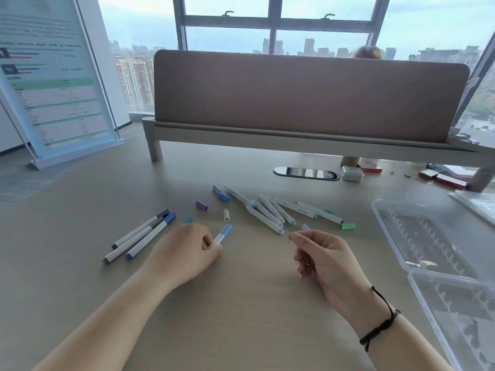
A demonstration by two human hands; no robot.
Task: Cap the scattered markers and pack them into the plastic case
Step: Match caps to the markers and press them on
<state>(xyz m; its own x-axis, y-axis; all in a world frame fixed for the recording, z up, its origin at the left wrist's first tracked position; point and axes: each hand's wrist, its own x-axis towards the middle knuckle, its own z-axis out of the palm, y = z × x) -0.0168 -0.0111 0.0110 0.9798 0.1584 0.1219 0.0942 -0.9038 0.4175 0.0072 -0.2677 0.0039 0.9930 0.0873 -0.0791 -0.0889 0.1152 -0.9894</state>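
Left hand (pixel 184 250) is curled round a white marker with a light blue cap (pixel 222 234), long axis running diagonally with the capped end pointing up toward the desk's far edge and a bit right, while the right hand (pixel 326 259) sits nearby with fingers loosely curled, holding nothing I can make out. Three capped blue-toned markers (pixel 142 235) lie parallel toward the beige desk's (pixel 241 303) left edge. Uncapped white markers (pixel 270 211) and loose caps (pixel 202 205) are scattered mid-desk, and the clear plastic case (pixel 434 253) lies open by the right edge.
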